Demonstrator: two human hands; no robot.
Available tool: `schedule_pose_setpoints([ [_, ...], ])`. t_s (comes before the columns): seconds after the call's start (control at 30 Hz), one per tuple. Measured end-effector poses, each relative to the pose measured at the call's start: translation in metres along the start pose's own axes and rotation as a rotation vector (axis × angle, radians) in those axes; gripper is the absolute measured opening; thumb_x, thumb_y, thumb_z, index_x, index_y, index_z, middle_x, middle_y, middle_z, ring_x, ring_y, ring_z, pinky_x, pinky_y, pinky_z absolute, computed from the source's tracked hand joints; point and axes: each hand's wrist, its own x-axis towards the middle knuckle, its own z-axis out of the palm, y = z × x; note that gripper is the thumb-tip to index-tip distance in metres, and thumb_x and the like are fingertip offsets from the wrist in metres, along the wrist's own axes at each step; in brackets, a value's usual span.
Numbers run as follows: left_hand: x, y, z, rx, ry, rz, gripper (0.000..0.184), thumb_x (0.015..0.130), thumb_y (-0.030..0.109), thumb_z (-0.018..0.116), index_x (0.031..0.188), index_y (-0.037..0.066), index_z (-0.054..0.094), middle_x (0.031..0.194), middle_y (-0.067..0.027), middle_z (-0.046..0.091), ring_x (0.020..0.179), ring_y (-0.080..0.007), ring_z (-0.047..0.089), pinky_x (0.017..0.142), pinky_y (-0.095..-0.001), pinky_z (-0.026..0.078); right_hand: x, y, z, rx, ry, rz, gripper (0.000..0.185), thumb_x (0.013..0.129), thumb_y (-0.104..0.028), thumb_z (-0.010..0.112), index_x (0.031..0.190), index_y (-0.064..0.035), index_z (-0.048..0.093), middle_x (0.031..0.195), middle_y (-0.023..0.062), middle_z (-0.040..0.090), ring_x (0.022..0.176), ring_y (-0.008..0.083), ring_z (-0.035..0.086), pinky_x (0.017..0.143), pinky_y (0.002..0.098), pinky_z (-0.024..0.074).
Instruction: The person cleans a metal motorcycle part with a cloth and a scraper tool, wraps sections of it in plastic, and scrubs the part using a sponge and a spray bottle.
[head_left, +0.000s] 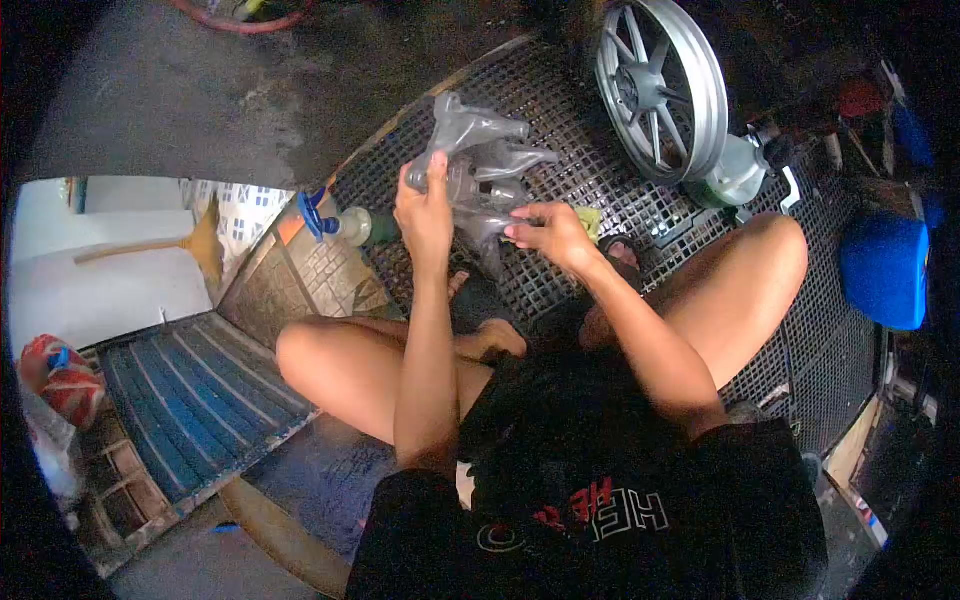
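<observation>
Both hands hold a shiny grey part with several stubby arms (480, 130), raised above the black grating. It looks like cast metal, but its exact kind is unclear. My left hand (428, 215) is closed around its left side, thumb pointing up. At its lower right, my right hand (560, 238) pinches one of the arms between thumb and fingers. Just behind the right hand, a yellow-green piece (592, 222), perhaps a cloth or sponge, shows in part. A bottle with a blue trigger top (318, 215) is left of my left hand.
Black grating (560, 90) covers the floor around my crossed legs. A silver spoked wheel (655, 90) stands at the upper right, beside a pale container with a dark top (738, 175). Farther right is a blue jug (885, 270). A broom (205, 243) and striped blue mat (200, 400) are left.
</observation>
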Motion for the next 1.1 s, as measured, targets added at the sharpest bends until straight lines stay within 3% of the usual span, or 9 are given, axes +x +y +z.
schedule_pose_setpoints([
  [0.17, 0.013, -0.001, -0.025, 0.229, -0.186, -0.072, 0.058, 0.086, 0.051, 0.068, 0.115, 0.001, 0.060, 0.094, -0.0170, 0.069, 0.091, -0.0251, 0.065, 0.080, -0.0372, 0.050, 0.006, -0.005, -0.010, 0.111, 0.037, -0.002, 0.037, 0.084, -0.012, 0.076, 0.111, 0.0107, 0.064, 0.096, 0.0094, 0.068, 0.078, 0.0126, 0.064, 0.070, 0.0248, 0.0553],
  [0.37, 0.009, 0.025, -0.044, 0.009, -0.366, -0.404, 0.096, 0.080, 0.057, 0.072, 0.146, 0.002, 0.027, 0.133, -0.0250, 0.050, 0.120, -0.0352, 0.053, 0.091, -0.0377, 0.048, 0.020, -0.021, -0.025, 0.024, 0.027, -0.018, 0.036, 0.085, -0.014, 0.076, 0.109, 0.0102, 0.065, 0.102, 0.0109, 0.067, 0.081, 0.0136, 0.065, 0.070, 0.0260, 0.0567],
  [0.4, 0.010, 0.025, -0.045, -0.027, -0.421, -0.408, 0.109, 0.079, 0.056, 0.073, 0.152, 0.004, 0.010, 0.146, -0.0272, 0.034, 0.130, -0.0390, 0.044, 0.101, -0.0429, 0.044, 0.025, -0.018, -0.024, 0.037, 0.050, -0.027, 0.037, 0.085, -0.014, 0.076, 0.109, 0.0104, 0.064, 0.103, 0.0114, 0.067, 0.082, 0.0139, 0.065, 0.070, 0.0261, 0.0568],
  [0.63, -0.001, 0.015, -0.037, 0.685, -0.216, 0.589, 0.094, 0.077, 0.046, 0.077, 0.150, 0.010, 0.029, 0.155, -0.0243, 0.018, 0.142, -0.0466, 0.022, 0.115, -0.0571, 0.019, 0.040, -0.027, -0.044, 0.026, 0.100, -0.016, 0.039, 0.085, -0.016, 0.077, 0.113, 0.0084, 0.064, 0.102, 0.0096, 0.068, 0.082, 0.0133, 0.064, 0.068, 0.0269, 0.0563],
  [0.67, 0.000, 0.020, -0.037, 0.619, -0.217, 0.718, 0.074, 0.077, 0.043, 0.077, 0.137, 0.009, 0.049, 0.151, -0.0168, 0.033, 0.141, -0.0426, 0.027, 0.116, -0.0565, 0.017, 0.042, -0.027, -0.048, 0.055, 0.088, -0.019, 0.039, 0.085, -0.016, 0.077, 0.113, 0.0081, 0.064, 0.101, 0.0093, 0.068, 0.081, 0.0130, 0.064, 0.067, 0.0270, 0.0561],
  [0.77, 0.012, 0.024, -0.042, 0.706, -0.515, 0.889, 0.054, 0.076, 0.041, 0.077, 0.117, 0.009, 0.063, 0.137, -0.0117, 0.052, 0.139, -0.0342, 0.036, 0.115, -0.0551, 0.020, 0.047, -0.020, -0.049, 0.130, 0.121, -0.037, 0.036, 0.085, -0.014, 0.076, 0.113, 0.0057, 0.064, 0.100, 0.0083, 0.068, 0.082, 0.0123, 0.063, 0.070, 0.0262, 0.0551],
  [0.8, 0.008, 0.030, -0.037, 0.651, -0.495, 0.973, 0.039, 0.073, 0.039, 0.079, 0.094, 0.008, 0.066, 0.111, -0.0068, 0.066, 0.126, -0.0285, 0.051, 0.112, -0.0520, 0.029, 0.048, -0.019, -0.046, 0.137, 0.155, -0.058, 0.035, 0.085, -0.013, 0.075, 0.113, 0.0052, 0.064, 0.100, 0.0079, 0.068, 0.082, 0.0122, 0.063, 0.070, 0.0257, 0.0548],
  [0.93, -0.001, 0.017, -0.030, 0.541, -0.384, 0.974, 0.037, 0.073, 0.034, 0.080, 0.072, 0.005, 0.057, 0.080, -0.0092, 0.060, 0.089, -0.0299, 0.059, 0.098, -0.0473, 0.043, 0.031, -0.008, -0.032, -0.089, 0.437, -0.314, 0.029, 0.091, -0.009, 0.064, 0.118, 0.0011, 0.064, 0.108, 0.0145, 0.070, 0.094, 0.0211, 0.067, 0.082, 0.0330, 0.0542],
  [1.1, -0.014, -0.001, -0.032, 0.552, -0.168, 0.759, 0.036, 0.079, 0.030, 0.077, 0.070, 0.004, 0.054, 0.072, -0.0126, 0.055, 0.077, -0.0314, 0.053, 0.077, -0.0432, 0.041, -0.018, -0.015, -0.004, -0.388, 0.501, -0.699, 0.034, 0.089, 0.004, 0.054, 0.122, 0.0003, 0.063, 0.122, 0.0191, 0.065, 0.115, 0.0325, 0.062, 0.099, 0.0386, 0.0484],
])
